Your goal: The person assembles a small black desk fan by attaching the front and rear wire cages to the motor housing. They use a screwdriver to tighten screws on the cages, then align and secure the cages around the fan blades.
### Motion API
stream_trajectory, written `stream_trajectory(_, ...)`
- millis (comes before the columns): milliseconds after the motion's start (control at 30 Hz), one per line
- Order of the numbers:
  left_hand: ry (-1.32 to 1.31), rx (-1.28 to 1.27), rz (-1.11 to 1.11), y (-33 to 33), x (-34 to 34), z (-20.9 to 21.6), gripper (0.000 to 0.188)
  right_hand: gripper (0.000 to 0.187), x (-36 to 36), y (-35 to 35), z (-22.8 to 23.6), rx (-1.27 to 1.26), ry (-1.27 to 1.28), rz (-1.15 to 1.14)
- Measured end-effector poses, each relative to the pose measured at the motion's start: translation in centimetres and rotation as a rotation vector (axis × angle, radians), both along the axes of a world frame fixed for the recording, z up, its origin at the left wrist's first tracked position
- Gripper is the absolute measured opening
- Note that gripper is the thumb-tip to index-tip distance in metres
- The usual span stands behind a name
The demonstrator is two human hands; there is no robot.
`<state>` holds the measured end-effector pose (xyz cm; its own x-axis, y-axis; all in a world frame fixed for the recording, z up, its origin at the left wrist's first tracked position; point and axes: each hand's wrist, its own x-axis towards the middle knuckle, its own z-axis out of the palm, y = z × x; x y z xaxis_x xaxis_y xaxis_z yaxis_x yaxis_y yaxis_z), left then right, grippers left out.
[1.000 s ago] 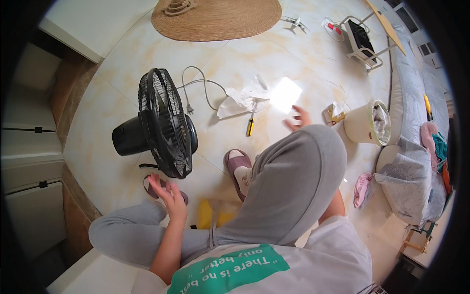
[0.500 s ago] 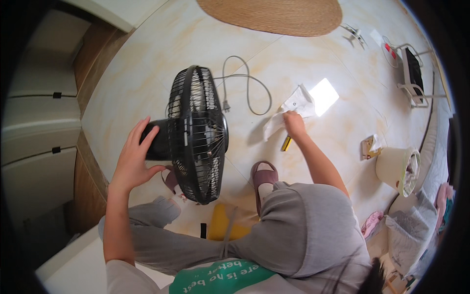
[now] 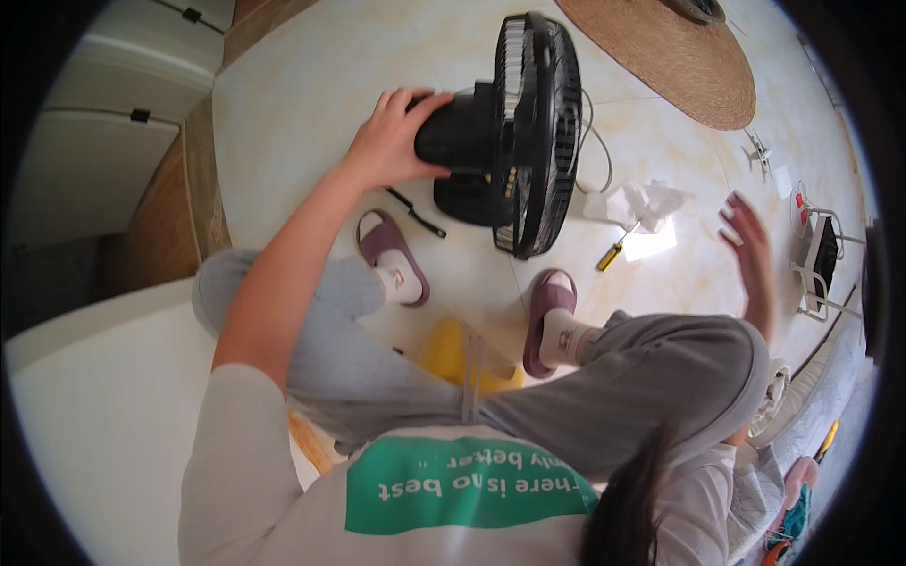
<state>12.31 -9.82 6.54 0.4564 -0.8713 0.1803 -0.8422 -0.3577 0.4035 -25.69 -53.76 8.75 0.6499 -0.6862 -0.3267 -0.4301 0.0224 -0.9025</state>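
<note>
A black electric fan [image 3: 538, 141] stands on the floor in front of me, its wire grille turned to the right. My left hand [image 3: 401, 141] is wrapped round the motor housing [image 3: 453, 132] behind the grille. My right hand [image 3: 748, 245] is in the air at the right, fingers stretched out, holding nothing. Between the fan and that hand, a crumpled white sheet [image 3: 628, 203] lies on the tiles; whether it is paper or plastic I cannot tell. Beside it is a screwdriver [image 3: 611, 257] with a yellow and black handle.
A grey cord [image 3: 604, 156] curls behind the fan. A thin black strip [image 3: 415, 212] lies near my left slipper [image 3: 382, 236]. The woven mat [image 3: 679, 66] is at the far right, and a white-framed rack [image 3: 819, 269] stands at the right edge. Something yellow [image 3: 448, 354] sits between my legs.
My right hand has let go of the white sheet and moved right. My left hand has closed round the motor housing. My view has shifted, and the fan's base now shows.
</note>
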Motion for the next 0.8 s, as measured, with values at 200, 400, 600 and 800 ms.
stream_trajectory(200,0.12,-0.029,-0.005,2.3,2.3,-2.0,0.102,0.07,2.7,18.5,20.0,-0.415,-0.319,0.725)
stream_trajectory(400,0.053,0.046,0.034,3.6,3.5,-1.7,0.108,0.048,6.5,29.4,18.5,-0.325,-0.104,1.033)
stream_trajectory(600,0.059,-0.036,0.176,5.8,2.8,-2.9,0.106,0.038,9.0,34.5,5.7,-0.087,0.168,0.572)
stream_trajectory(800,-0.003,-0.112,0.314,10.8,3.3,-8.6,0.097,0.036,5.2,34.5,7.9,0.352,-0.14,0.81)
